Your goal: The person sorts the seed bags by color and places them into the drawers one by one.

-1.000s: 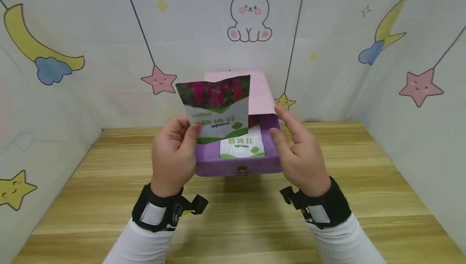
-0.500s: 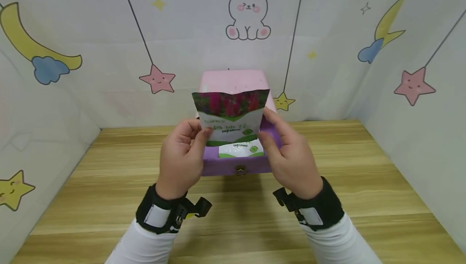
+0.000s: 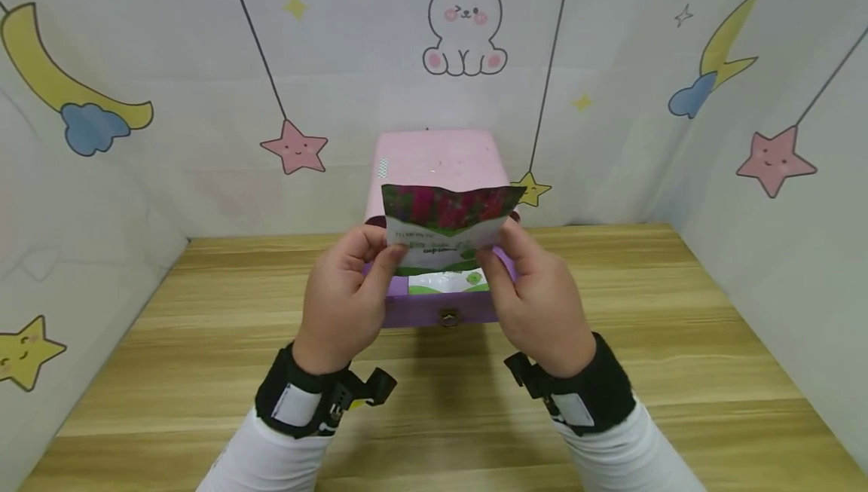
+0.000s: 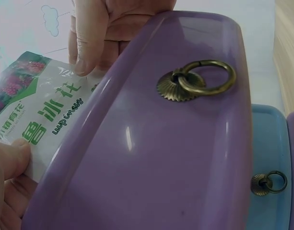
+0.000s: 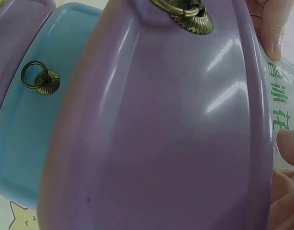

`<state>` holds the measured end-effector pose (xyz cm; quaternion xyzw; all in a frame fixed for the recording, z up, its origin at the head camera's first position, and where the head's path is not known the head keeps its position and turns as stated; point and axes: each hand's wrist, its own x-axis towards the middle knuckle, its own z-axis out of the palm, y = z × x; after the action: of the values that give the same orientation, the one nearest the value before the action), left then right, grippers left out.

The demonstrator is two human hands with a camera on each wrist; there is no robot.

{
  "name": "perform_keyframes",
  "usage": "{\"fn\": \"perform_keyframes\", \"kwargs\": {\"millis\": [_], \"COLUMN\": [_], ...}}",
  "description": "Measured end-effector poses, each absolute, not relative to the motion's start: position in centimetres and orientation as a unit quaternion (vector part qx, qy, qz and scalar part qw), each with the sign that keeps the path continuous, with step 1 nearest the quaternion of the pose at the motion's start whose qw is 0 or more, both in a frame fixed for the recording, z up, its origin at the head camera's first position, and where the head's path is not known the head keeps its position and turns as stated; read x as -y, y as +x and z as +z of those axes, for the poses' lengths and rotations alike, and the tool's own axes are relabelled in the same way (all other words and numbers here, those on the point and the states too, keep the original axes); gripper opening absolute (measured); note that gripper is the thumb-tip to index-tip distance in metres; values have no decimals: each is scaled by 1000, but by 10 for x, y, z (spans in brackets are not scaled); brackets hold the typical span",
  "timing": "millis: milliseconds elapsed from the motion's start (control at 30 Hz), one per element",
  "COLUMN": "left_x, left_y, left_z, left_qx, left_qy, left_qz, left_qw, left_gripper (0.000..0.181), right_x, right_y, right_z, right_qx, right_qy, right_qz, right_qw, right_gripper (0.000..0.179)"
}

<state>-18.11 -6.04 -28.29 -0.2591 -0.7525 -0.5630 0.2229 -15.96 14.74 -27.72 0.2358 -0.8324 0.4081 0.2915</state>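
Note:
Between both hands is a seed packet (image 3: 447,228) with red flowers on top and white and green below, tilted above an open purple drawer (image 3: 434,310). My left hand (image 3: 344,296) pinches its left edge between thumb and fingers. The right edge is pinched by my right hand (image 3: 542,296). Under it, a second packet (image 3: 444,282) lies in the drawer, mostly hidden. A brass ring pull (image 4: 204,79) hangs on the drawer front in the left wrist view. In the right wrist view, the purple front hides much of the held packet (image 5: 283,96).
The drawer belongs to a small cabinet with a pink top (image 3: 437,153) against the back wall. Below it is a blue drawer (image 4: 269,163) with its own ring pull. Wood-grain table (image 3: 237,371) surrounds the cabinet, and printed white cloth (image 3: 203,85) encloses the back and sides.
My left hand has carried the packet rightward and lower over the drawer. My right hand has come in from the drawer's right side and now pinches the packet's right edge.

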Motion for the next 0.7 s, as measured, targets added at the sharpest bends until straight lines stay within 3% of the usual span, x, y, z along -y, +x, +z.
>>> {"fn": "perform_keyframes", "kwargs": {"millis": [700], "left_x": [60], "left_y": [-179], "left_z": [-280], "left_qx": [774], "left_qy": [-270], "left_qz": [-519], "left_qw": [241], "left_gripper": [8], "right_x": [-146], "right_y": [-160], "right_z": [-279], "right_qx": [802], "right_qy": [244], "right_qz": [438], "right_qw": [324], "right_gripper": [23]}}
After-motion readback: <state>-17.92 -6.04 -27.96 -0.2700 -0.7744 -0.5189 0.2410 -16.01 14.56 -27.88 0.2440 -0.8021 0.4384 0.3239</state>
